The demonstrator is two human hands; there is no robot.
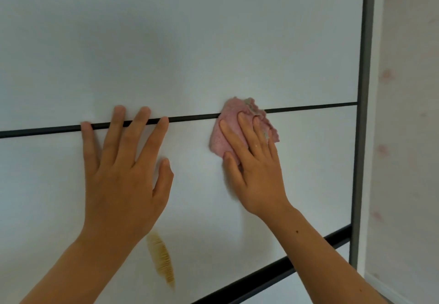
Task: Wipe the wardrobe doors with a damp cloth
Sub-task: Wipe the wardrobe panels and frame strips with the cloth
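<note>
The white wardrobe door [190, 49] fills the view, crossed by a thin dark horizontal strip [194, 118]. My right hand [254, 163] presses a pink cloth [228, 125] flat against the door with straight fingers, right over the strip. The cloth's frayed greyish edge sticks out past my fingers on the right. My left hand [123, 173] lies flat on the door to the left, fingers spread, fingertips reaching the strip. A yellowish-brown streaky stain [161, 261] marks the door panel below my left wrist.
A grey vertical frame [363, 113] ends the door on the right. Beyond it is a pale wall [408, 137] with faint pink marks. A thicker dark bar [297, 263] runs slanted across the door's lower part.
</note>
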